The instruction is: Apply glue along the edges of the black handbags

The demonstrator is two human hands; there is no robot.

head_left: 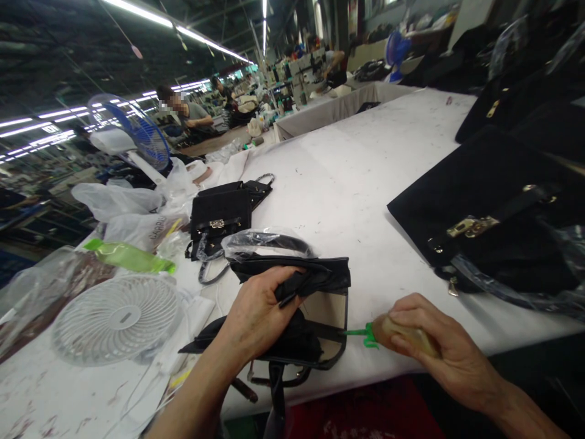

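Currently holding an open black bag (340,272) with a beige inner panel (322,306) near the close edge of a white cloth-covered table (365,207), the left hand (260,308) pinching bunched black fabric between thumb and fingers. With the right hand (425,341), curling fingers around an amber squeeze bottle (402,336) with a slim green nozzle (361,333). Pointing the nozzle at the bag's open end; not showing clearly whether touching or just short of it. Perhaps risking a blot on the beige panel through squeezing too hard, or a smear on the fabric through losing the left hand's pinch. Possibly also risking a twisted bag through snagging the black strap (276,390) dangling below it.
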